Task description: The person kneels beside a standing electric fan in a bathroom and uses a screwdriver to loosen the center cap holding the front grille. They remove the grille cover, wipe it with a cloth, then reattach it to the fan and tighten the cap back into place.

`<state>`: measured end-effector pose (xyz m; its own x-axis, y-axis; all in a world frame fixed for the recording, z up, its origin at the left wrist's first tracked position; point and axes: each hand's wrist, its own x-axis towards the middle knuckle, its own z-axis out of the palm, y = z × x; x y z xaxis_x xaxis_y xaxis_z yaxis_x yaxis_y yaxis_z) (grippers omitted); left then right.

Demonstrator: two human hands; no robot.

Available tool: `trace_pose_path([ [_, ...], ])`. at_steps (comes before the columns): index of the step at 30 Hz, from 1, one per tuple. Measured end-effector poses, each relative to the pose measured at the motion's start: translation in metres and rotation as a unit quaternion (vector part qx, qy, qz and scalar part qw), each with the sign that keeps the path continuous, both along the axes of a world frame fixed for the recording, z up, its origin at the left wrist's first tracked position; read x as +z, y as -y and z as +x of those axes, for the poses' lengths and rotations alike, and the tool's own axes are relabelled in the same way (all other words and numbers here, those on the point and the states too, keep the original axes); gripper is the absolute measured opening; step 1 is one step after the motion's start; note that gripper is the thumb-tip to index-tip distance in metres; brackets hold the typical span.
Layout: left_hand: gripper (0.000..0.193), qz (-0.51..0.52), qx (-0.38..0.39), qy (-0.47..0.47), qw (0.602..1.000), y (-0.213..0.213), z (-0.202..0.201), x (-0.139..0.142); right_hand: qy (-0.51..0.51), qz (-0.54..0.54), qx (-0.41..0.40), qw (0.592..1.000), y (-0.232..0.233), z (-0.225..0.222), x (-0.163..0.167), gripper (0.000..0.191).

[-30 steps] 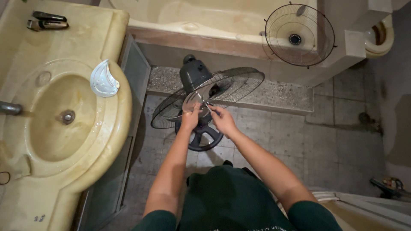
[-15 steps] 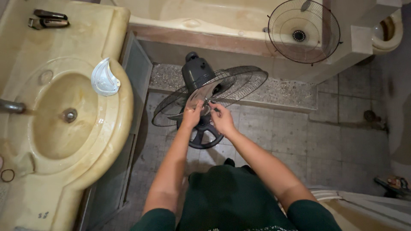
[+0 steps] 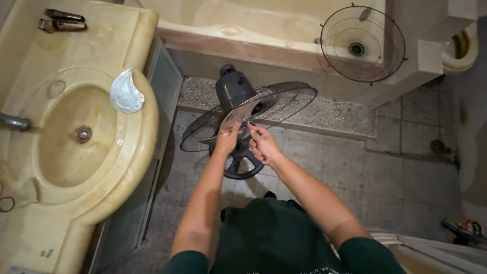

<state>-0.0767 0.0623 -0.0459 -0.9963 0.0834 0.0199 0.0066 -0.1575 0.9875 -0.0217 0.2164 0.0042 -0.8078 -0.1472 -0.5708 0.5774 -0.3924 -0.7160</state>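
Dark wire fan [image 3: 248, 109], front guard off, tilted on its round base.

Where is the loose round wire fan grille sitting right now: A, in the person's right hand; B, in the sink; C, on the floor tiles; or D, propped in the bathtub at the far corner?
D: the detached wire grille leans in the bathtub, apart from the fan both hands work on.

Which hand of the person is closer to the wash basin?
Left. The left hand rests on the fan's rear grille, on the side toward the wash basin. The right hand is beside it, farther from the basin.
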Motion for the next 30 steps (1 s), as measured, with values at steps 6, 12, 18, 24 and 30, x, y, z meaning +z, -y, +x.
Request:
trace_pose_path([
  [6, 0.038, 0.003, 0.009, 0.029, 1.000, -0.002, 0.001, -0.005, -0.051, 0.035, 0.028, 0.998, -0.006, 0.001, 0.001, 0.031],
  [12, 0.048, 0.047, 0.039, 0.186, 0.981, -0.007, 0.012, -0.016, -0.136, 0.146, 0.079, 0.977, -0.027, 0.008, -0.016, 0.026],
  [18, 0.051, 0.192, 0.059, 0.093, 0.975, -0.012, 0.026, -0.027, -0.314, 0.302, 0.030, 0.899, -0.043, 0.007, -0.034, 0.017],
  [24, 0.068, 0.270, 0.036, 0.063, 0.960, -0.019, 0.040, -0.029, -0.339, 0.265, 0.005, 0.903, -0.038, -0.019, -0.006, 0.027],
  [30, 0.072, 0.237, 0.039, 0.096, 0.966, -0.023, 0.041, -0.023, -0.332, 0.292, 0.051, 0.896, -0.034, -0.028, 0.004, 0.022],
])
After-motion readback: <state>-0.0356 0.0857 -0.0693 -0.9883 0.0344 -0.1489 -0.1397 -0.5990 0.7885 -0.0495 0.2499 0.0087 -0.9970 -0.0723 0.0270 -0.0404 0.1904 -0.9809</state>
